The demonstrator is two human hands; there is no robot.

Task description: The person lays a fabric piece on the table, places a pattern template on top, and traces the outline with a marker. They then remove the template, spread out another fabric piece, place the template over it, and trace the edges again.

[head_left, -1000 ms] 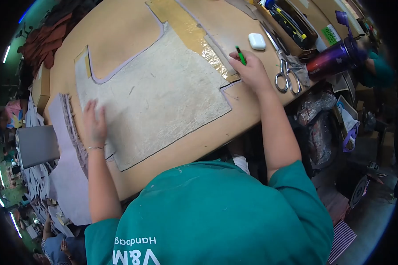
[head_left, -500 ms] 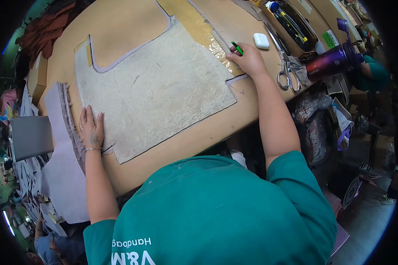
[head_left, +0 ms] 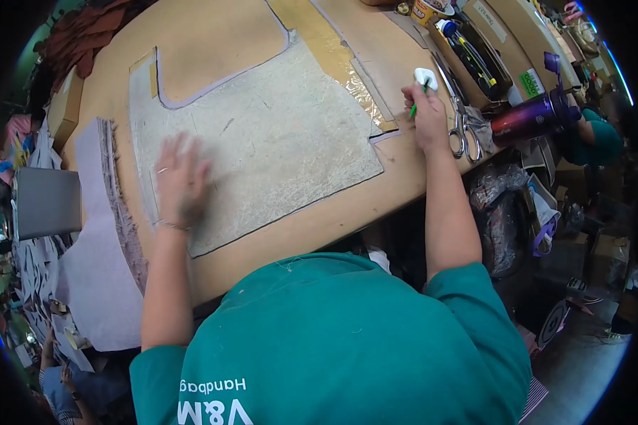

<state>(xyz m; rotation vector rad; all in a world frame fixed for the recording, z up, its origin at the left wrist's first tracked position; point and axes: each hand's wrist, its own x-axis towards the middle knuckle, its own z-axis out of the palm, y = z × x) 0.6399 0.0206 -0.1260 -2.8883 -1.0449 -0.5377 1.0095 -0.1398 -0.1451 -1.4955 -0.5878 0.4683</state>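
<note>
A large grey-white pattern board (head_left: 283,134) lies flat on the table, and thin edges of lilac fabric (head_left: 386,137) show from under it. My left hand (head_left: 180,177) is over the board's left part, fingers apart and smeared by motion; whether it touches the board I cannot tell. Off the board's right side, my right hand (head_left: 430,120) is closed around a slim green pen (head_left: 413,110). Just beyond its fingers sits a white earbud case (head_left: 425,76). Shiny yellow tape (head_left: 326,49) covers the board's upper right strip.
Silver scissors (head_left: 463,134) lie right of my right hand, beside a purple bottle (head_left: 535,113) and an open cardboard box (head_left: 471,60) of tools. More lilac fabric (head_left: 96,283) hangs over the table's left edge near a grey box (head_left: 48,202). Other people are partly visible at the sides.
My right hand has moved right, off the board's taped edge to the earbud case, still with the pen. My left hand has lifted or slid inward from the board's left edge.
</note>
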